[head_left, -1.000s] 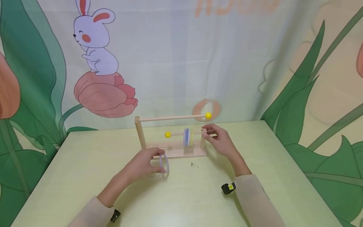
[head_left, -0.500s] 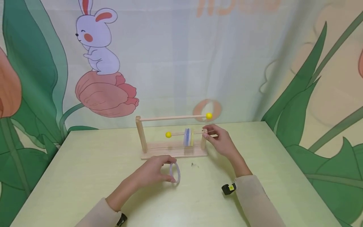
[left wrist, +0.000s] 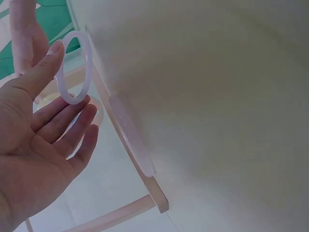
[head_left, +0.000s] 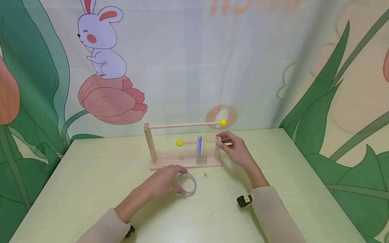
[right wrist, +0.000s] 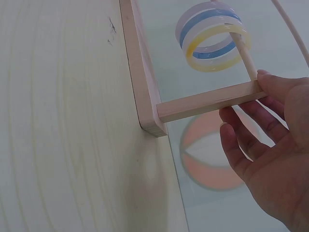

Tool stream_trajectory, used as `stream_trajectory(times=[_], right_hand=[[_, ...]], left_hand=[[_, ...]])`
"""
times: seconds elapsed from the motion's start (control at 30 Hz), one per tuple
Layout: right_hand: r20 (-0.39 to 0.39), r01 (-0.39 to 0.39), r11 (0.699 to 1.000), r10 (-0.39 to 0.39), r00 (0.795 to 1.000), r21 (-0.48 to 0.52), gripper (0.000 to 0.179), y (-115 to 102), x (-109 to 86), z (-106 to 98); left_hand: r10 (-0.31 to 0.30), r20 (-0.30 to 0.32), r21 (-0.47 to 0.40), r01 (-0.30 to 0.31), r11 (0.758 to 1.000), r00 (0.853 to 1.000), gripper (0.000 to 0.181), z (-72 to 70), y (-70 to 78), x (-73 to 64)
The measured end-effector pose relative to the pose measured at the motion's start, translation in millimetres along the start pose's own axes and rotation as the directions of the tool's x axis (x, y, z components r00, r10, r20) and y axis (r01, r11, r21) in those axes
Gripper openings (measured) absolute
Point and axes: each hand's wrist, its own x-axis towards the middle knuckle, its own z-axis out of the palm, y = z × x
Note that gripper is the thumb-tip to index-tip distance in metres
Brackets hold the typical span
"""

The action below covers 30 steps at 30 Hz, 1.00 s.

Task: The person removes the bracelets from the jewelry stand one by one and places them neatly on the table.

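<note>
My left hand pinches a pale lavender bangle between thumb and fingertips, above the table in front of a wooden stand. The bangle shows as a narrow oval in the left wrist view. On the stand's lower rod hang several bangles, coloured lavender, blue, whitish and yellow. My right hand grips the top of the short right post, thumb on one side and fingers on the other. The upper rod carries no bangle.
Yellow balls cap the free ends of the upper rod and the lower rod. A tall post stands at the left. Small dark marks lie on the table before the stand. A printed curtain hangs behind.
My left hand has moved right and slightly toward me with the bangle, then turned it so its opening faces the head camera more. The right hand keeps its hold on the post.
</note>
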Motion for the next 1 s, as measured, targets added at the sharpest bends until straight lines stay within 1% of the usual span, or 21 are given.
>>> stream_trajectory(times=[0.23,0.4,0.47,0.63,0.87,1.0], right_hand=[[-0.006,-0.013,1.0,0.013,1.0,-0.004,0.035,0.3,0.1,0.6],[0.003,-0.009,1.0,0.009,1.0,0.006,0.035,-0.3,-0.4,1.7],[0.004,-0.007,1.0,0.007,1.0,0.009,0.035,-1.0,-0.4,1.7],[-0.001,0.009,1.0,-0.009,1.0,0.001,0.036,-1.8,0.6,1.2],[-0.005,0.008,1.0,-0.008,1.0,-0.003,0.034,-0.7,0.5,1.0],[-0.004,0.002,1.0,-0.002,1.0,-0.012,0.035,1.4,0.0,0.3]], left_hand=[[-0.004,-0.006,0.044,0.004,0.999,1.0,0.069,1.5,-7.5,3.7],[-0.024,0.006,0.041,0.023,0.999,1.0,0.069,0.2,-13.5,6.2],[-0.025,0.002,0.04,0.025,0.999,1.0,0.069,-0.6,-15.9,7.4],[-0.008,-0.024,0.051,0.009,0.999,1.0,0.068,-2.8,-19.7,10.5],[0.003,-0.012,0.051,-0.002,0.999,1.0,0.068,-2.6,-20.9,12.0],[0.023,-0.01,0.058,-0.023,0.998,1.0,0.069,0.0,-21.9,12.5]])
